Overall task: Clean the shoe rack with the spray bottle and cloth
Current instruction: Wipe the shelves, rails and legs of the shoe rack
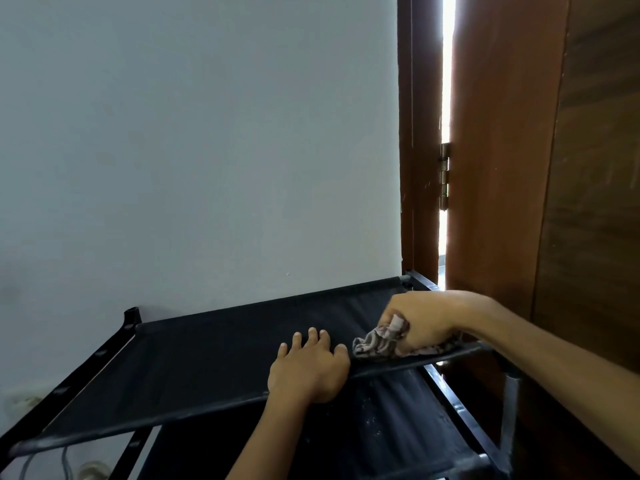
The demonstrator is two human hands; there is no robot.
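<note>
Two tiers of the rack point(194, 368) show, and we're at the wiping step. Left hand point(309, 370) lies flat, fingers apart, steadying the top tier. Right hand point(420, 325) has its grip clamped on the cloth point(375, 344) at the right end. Next I'd drag it left. No bottle in sight.

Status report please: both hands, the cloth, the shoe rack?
Right hand grips cloth on shoe rack top shelf, right end. Left hand flat on shelf. Spray bottle not visible.
</note>
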